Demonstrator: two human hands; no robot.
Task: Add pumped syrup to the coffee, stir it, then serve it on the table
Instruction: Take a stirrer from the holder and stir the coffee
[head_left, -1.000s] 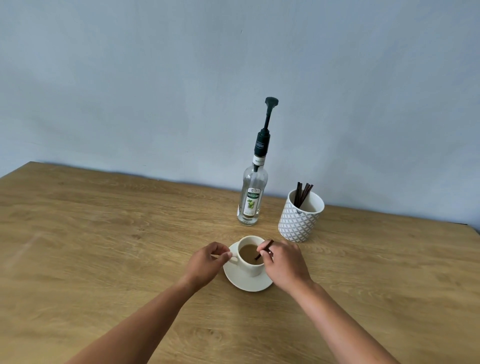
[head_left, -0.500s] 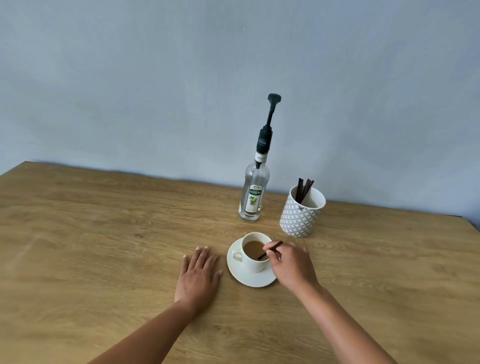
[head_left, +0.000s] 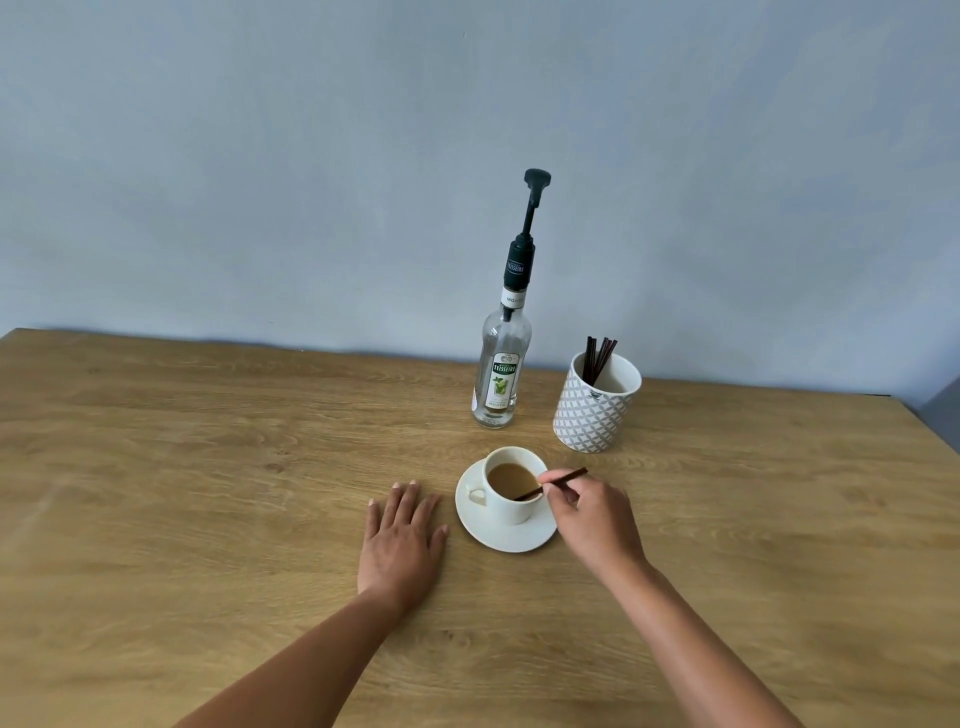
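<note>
Left hand (head_left: 402, 540), now off the one cup (head_left: 511, 509), lies flat; right hand (head_left: 597, 519) pinches one stirrer (head_left: 569, 477).

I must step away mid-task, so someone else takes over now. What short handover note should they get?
Left hand lies flat on the table beside the saucer, holding nothing.
Right hand pinches the dark stirrer, its lower end in the coffee.
Cup stands on the saucer; syrup bottle and the patterned holder of spare stirrers stand behind it.
Done: stirrer is in the cup; whether syrup went in cannot be seen.
Left: finish stirring, remove the stirrer, serve.
</note>
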